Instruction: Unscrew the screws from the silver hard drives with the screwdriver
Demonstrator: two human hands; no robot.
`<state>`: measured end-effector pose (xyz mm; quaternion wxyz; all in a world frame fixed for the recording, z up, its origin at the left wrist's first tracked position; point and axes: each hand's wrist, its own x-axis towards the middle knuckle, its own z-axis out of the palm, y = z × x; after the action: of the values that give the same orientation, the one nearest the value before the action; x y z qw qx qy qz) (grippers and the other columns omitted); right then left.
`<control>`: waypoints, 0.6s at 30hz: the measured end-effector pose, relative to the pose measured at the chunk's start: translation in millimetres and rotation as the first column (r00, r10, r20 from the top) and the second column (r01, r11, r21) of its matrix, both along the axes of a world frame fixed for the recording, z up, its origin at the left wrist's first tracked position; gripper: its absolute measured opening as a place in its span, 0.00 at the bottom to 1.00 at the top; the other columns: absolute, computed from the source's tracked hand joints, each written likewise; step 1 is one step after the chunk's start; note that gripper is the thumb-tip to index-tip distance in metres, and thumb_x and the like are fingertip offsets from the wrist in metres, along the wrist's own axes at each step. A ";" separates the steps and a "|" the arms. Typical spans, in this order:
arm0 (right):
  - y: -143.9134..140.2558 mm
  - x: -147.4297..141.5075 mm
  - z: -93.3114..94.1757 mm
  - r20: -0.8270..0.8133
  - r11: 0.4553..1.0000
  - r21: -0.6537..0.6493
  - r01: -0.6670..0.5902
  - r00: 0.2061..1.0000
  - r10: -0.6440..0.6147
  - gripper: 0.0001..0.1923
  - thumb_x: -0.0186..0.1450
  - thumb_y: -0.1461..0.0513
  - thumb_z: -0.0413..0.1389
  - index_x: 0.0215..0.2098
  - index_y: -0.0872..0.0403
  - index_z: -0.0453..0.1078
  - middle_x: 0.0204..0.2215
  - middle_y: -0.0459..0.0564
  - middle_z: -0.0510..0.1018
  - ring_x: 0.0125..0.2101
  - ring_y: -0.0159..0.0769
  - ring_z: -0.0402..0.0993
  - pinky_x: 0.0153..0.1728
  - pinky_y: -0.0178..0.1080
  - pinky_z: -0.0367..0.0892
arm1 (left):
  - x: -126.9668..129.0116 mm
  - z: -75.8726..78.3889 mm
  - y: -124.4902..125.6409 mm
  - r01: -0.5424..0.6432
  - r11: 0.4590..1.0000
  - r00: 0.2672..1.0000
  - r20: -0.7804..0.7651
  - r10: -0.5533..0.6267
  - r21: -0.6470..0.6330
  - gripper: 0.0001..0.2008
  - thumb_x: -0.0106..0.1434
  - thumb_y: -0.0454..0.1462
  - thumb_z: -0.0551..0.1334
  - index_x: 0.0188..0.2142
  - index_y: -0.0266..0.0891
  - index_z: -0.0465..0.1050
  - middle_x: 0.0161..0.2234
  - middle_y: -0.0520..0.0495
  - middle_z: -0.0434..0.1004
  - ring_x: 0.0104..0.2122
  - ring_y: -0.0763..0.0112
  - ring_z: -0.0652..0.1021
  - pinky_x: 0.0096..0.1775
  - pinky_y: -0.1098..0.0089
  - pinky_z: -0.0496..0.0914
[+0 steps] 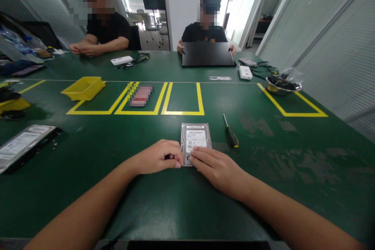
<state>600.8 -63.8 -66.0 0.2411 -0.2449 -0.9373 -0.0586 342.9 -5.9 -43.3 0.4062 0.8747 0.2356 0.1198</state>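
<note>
A silver hard drive (197, 134) with a white label lies flat on the green table in front of me. My left hand (159, 157) is closed, its curled fingertips and thumb against the drive's lower left edge. Across the lower right part of the drive rests my right hand (218, 168), fingers stretched out together and covering some of the label. To the right of the drive lies a screwdriver (231, 134) with a black and yellow handle, touched by neither hand.
A larger hard drive (25, 144) lies at the left. Yellow tape (183, 113) marks areas near a yellow bin (84, 89). A metal bowl (283, 88) of dark items stands right. Opposite, one person holds a black panel (208, 54); another person (108, 27) sits left.
</note>
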 end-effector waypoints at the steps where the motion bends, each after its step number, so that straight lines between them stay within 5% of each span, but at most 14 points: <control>1: 0.0 0.0 -0.1 0.000 1.000 0.000 -0.001 1.000 0.001 0.16 0.72 0.67 0.49 0.54 0.63 0.71 0.52 0.58 0.76 0.55 0.45 0.70 0.57 0.46 0.70 | 0.1 0.2 -0.1 -0.004 1.000 1.000 -0.001 0.004 -0.003 0.05 0.67 0.36 0.63 0.36 0.38 0.77 0.35 0.49 0.75 0.37 0.71 0.74 0.41 0.71 0.66; 18: 1.1 -0.7 -0.4 -0.012 1.000 0.001 -0.008 1.000 0.008 0.16 0.70 0.68 0.52 0.54 0.63 0.71 0.51 0.60 0.76 0.56 0.44 0.70 0.57 0.46 0.70 | -1.0 0.5 -0.7 -0.040 0.998 0.999 -0.005 0.040 -0.056 0.03 0.64 0.35 0.63 0.36 0.38 0.75 0.34 0.50 0.72 0.33 0.73 0.73 0.37 0.72 0.67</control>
<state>600.1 -62.7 -66.4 0.2469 -0.2414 -0.9368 -0.0568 341.9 -6.6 -42.9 0.4278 0.8583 0.2571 0.1195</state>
